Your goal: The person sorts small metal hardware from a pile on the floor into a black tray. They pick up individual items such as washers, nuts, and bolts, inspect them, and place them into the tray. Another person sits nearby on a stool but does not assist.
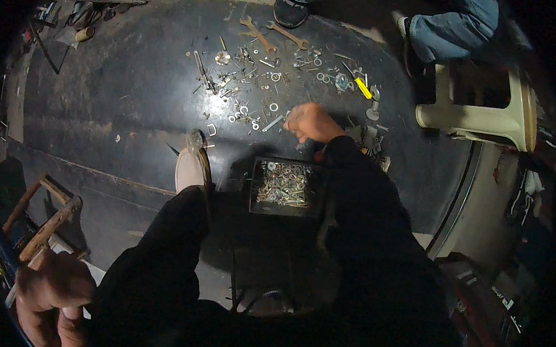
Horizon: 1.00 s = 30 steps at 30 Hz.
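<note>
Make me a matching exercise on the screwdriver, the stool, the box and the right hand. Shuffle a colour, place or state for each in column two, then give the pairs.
Column one
1. Screwdriver
2. Stool
3. Box
4. Right hand

Column two
A. Whitish, toward the picture's right
B. Filled with small metal parts
C. Yellow-handled
D. Blurred, out past the box

Pairs: 1-C, 2-A, 3-B, 4-D

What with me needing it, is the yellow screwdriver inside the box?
No, the screwdriver lies on the dark surface, outside the box.

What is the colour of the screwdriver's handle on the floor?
The screwdriver's handle is yellow, seen in the head view.
</note>
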Motion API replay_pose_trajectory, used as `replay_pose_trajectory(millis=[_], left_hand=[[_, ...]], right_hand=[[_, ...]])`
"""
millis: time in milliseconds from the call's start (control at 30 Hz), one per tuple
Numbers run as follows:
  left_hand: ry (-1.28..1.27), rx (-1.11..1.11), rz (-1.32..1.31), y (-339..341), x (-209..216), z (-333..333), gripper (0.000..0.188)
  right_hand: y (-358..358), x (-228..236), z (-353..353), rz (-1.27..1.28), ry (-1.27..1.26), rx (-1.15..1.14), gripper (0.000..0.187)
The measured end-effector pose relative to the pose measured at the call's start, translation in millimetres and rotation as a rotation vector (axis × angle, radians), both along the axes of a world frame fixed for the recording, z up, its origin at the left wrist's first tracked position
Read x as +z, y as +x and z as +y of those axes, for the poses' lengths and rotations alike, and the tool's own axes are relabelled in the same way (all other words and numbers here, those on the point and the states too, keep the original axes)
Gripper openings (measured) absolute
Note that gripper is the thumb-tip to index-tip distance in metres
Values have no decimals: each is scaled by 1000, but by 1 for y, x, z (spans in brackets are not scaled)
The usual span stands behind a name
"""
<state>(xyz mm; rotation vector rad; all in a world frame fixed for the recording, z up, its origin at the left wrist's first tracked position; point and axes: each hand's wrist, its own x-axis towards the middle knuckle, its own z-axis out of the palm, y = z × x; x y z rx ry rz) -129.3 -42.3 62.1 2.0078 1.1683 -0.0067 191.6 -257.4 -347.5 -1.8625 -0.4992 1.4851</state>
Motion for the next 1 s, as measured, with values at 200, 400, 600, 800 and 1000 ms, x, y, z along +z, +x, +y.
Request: replay_pose_trajectory(millis=[200,400,600,800,1000], left_hand=[[80,-182,-108,9,3,-9,22],[103,-157,-109,10,5,-11,23],[134,-110,6,-12,6,8,31],[-102,-95,90,-20,7,25,39],[-126,-112,77,-31,6,27,45]], right_hand=[[-26,41,-12,311,69,401,17],[-20,10,-3,-422,111,136,17],[-12,-39,12,-933,100,-72,12],[-30,-45,40,-957,-29,-96,16],[-41,-45,54,-1011,-123,4,19]])
